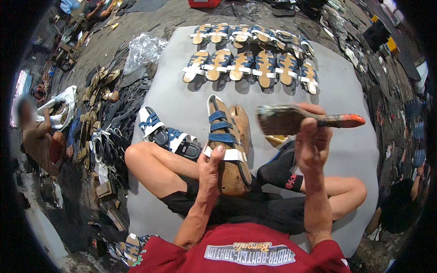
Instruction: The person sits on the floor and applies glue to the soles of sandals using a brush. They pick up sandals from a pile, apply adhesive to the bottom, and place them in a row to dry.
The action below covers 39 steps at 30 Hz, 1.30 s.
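My left hand [209,175] is closed round a sandal [221,126] on a wooden shoe last [233,176], its thumb pressing the white strap. Blue straps cross the sandal above that strap. Just behind it, to the right, a second wooden last [240,125] shows in part. Raised to the right, my right hand [313,148] grips a flat paddle-like tool [280,119] with a wide, worn brown end and a red-tipped handle. Its exact kind is unclear. Beside my left knee lie blue-and-white sandals [151,123] with black soles.
Two rows of strapped sandals [240,67] stand at the far side of the grey mat [173,82]. Clear plastic [142,51] and dark scraps [129,93] lie to the left. Another person [38,136] sits at the far left. A yellow object [276,139] lies behind my right hand.
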Each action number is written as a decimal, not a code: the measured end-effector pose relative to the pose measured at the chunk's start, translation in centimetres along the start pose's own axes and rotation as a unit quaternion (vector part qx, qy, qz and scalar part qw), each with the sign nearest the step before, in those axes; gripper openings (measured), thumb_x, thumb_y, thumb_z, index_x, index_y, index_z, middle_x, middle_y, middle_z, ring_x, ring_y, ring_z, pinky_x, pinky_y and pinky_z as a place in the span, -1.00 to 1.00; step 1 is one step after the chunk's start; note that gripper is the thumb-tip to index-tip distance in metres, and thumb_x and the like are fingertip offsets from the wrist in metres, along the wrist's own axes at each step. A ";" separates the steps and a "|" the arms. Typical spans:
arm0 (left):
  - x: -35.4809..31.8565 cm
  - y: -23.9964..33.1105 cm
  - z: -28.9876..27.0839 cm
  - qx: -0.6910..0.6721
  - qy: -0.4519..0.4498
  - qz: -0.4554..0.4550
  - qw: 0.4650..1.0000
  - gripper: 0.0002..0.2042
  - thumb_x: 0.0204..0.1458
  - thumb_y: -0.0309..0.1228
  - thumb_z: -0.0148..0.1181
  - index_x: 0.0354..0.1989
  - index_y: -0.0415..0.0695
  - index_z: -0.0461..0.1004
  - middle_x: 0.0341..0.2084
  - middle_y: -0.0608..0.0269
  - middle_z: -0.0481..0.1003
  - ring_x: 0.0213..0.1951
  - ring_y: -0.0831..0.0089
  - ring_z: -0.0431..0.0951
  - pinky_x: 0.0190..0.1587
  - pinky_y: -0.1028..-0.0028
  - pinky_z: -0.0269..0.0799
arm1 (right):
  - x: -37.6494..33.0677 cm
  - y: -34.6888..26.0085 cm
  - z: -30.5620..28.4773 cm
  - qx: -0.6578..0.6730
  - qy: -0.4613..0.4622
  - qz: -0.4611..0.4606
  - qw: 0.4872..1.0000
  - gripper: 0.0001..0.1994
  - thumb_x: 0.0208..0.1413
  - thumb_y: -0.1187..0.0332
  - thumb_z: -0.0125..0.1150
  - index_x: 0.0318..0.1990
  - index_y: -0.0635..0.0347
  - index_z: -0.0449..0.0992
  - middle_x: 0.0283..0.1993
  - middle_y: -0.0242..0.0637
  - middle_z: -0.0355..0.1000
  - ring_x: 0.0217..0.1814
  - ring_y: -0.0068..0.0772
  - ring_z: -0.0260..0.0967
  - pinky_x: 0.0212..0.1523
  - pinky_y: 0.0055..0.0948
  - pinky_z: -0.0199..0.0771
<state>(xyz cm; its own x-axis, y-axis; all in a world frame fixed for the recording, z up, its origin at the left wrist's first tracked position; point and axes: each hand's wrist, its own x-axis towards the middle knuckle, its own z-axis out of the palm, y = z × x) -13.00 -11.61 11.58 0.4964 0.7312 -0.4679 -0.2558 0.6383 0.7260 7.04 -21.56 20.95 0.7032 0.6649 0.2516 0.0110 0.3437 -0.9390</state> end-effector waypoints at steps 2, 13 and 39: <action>-0.4 1.6 0.6 0.032 0.007 0.012 0.999 -0.61 0.24 -0.22 0.34 0.09 -0.25 0.51 -0.17 0.23 0.62 -0.19 0.45 0.68 -0.09 0.40 0.66 | -0.8 2.0 -3.0 -0.033 0.015 0.032 0.999 -0.61 0.45 0.10 0.22 0.14 0.28 0.55 -0.06 -0.29 0.62 -0.05 -0.52 0.56 0.00 -0.44 0.58; -0.8 1.8 1.0 0.019 -0.052 -0.013 0.998 -0.39 0.24 0.06 0.23 0.17 -0.29 0.46 -0.10 0.09 0.62 -0.11 0.36 0.68 0.00 0.32 0.64 | -3.3 1.2 1.1 -0.164 -0.220 0.032 0.961 -0.72 0.36 0.23 0.33 0.00 0.29 0.66 -0.20 -0.26 0.59 -0.12 -0.37 0.50 -0.04 -0.31 0.46; 3.8 1.7 -3.7 -0.365 -0.149 -0.009 0.919 -0.29 0.25 0.12 0.19 0.34 -0.24 0.32 0.03 -0.14 0.58 -0.09 0.02 0.70 -0.09 0.13 0.76 | -4.5 0.7 -3.2 -0.117 -0.156 0.175 0.965 -0.75 0.42 0.25 0.28 -0.03 0.30 0.62 -0.17 -0.35 0.63 -0.14 -0.51 0.55 -0.05 -0.40 0.59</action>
<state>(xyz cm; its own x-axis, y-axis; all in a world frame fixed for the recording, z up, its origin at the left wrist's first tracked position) -14.62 -6.83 9.16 0.6825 0.6907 -0.2390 -0.6802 0.7199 0.1382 6.10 -26.42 18.40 0.4457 0.8927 -0.0670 -0.0026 -0.0735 -0.9973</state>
